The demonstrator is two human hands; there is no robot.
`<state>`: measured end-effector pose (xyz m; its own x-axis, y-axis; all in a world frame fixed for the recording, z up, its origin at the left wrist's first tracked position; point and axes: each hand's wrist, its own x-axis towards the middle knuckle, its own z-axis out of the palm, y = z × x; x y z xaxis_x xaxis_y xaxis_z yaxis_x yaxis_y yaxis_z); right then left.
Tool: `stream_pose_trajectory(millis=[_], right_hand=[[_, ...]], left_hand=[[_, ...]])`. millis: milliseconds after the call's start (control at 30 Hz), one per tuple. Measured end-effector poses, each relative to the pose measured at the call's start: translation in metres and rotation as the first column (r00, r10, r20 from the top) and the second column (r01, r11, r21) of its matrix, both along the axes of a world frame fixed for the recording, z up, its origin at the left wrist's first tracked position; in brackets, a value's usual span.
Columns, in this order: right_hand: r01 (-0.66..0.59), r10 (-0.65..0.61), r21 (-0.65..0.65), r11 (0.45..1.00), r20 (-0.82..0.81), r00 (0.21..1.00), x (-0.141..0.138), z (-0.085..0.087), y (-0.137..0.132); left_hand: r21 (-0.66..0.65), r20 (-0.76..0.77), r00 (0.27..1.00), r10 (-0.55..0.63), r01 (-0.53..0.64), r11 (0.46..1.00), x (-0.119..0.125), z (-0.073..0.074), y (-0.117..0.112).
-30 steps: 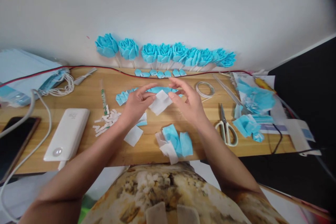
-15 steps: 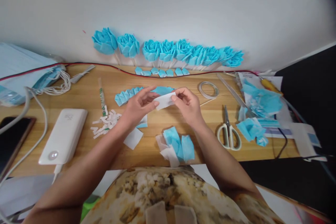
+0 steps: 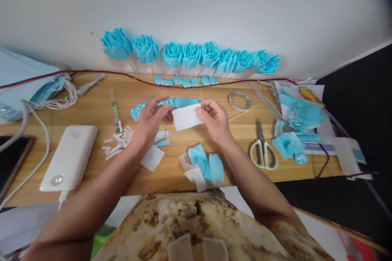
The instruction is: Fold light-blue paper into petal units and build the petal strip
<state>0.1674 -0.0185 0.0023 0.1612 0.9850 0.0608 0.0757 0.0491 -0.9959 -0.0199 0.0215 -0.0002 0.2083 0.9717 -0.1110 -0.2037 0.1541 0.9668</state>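
My right hand pinches the right end of a small rectangle of white non-woven fabric between thumb and fingers. A sliver of blue shows along its lower edge. My left hand is at the fabric's left end, its fingers bent and apart, with no clear grip on it. Behind both hands lies a row of folded blue pieces, partly hidden by my left hand and the white fabric. Nearer my body are loose blue and white fabric pieces, and a white square lies below my left wrist.
Blue fabric flowers on sticks lean along the wall, with small folded petals before them. Scissors, a tape roll and blue scraps are right. White strips, a power bank and cables are left.
The white fabric has turned to show a broader face toward me. My left hand has shifted left, from gripping the fabric's end to beside it. The whole view has shifted slightly.
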Motion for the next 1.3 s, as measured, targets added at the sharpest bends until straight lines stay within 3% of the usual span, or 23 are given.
stream_pose_trajectory(millis=[100, 233, 300, 533, 667, 800, 933, 1033, 1133, 1233, 1300], right_hand=[[-0.026, 0.026, 0.012, 1.0, -0.026, 0.999, -0.001, 0.001, -0.001], [-0.038, 0.038, 0.003, 0.999, -0.009, 0.999, -0.002, 0.002, -0.002], [-0.031, 0.031, 0.0, 1.0, 0.0, 1.0, -0.002, 0.001, -0.002], [-0.043, 0.042, 0.027, 0.999, 0.028, 0.999, 0.002, -0.002, 0.002], [0.08, -0.089, 0.152, 0.985, 0.048, 0.995, 0.018, -0.004, 0.009], [0.133, -0.139, 0.168, 0.977, 0.022, 0.99, 0.033, -0.004, 0.012], [0.08, -0.087, 0.162, 0.983, 0.035, 0.996, 0.033, 0.003, 0.004], [-0.008, -0.002, 0.142, 0.99, 0.065, 0.998, 0.028, 0.012, -0.009], [-0.1, 0.089, 0.107, 0.989, 0.097, 0.991, 0.025, 0.018, -0.022], [-0.182, 0.171, 0.071, 0.981, 0.142, 0.975, 0.022, 0.019, -0.031], [-0.219, 0.206, 0.058, 0.974, 0.174, 0.963, 0.02, 0.019, -0.035]], left_hand=[[-0.067, 0.052, 0.998, -0.03, 0.033, 0.997, 0.002, 0.002, -0.001], [-0.188, 0.111, 0.978, -0.176, 0.195, 0.963, 0.004, 0.001, -0.005], [-0.198, 0.095, 0.975, -0.203, 0.219, 0.955, 0.005, -0.001, -0.006], [-0.093, -0.047, 0.983, -0.177, 0.172, 0.981, 0.004, -0.002, -0.002], [-0.022, -0.085, 0.977, -0.196, 0.195, 0.981, 0.002, 0.003, -0.002], [0.017, -0.127, 0.971, -0.204, 0.207, 0.978, 0.002, 0.001, -0.002], [0.199, -0.267, 0.963, -0.028, 0.083, 0.977, 0.001, -0.004, 0.0], [0.406, -0.357, 0.925, 0.13, 0.028, 0.914, -0.002, -0.002, 0.0], [0.582, -0.376, 0.907, 0.187, 0.075, 0.81, -0.005, 0.006, -0.004], [0.67, -0.388, 0.912, 0.129, 0.183, 0.719, -0.006, 0.013, -0.009], [0.676, -0.399, 0.916, 0.053, 0.255, 0.692, -0.005, 0.015, -0.012]])
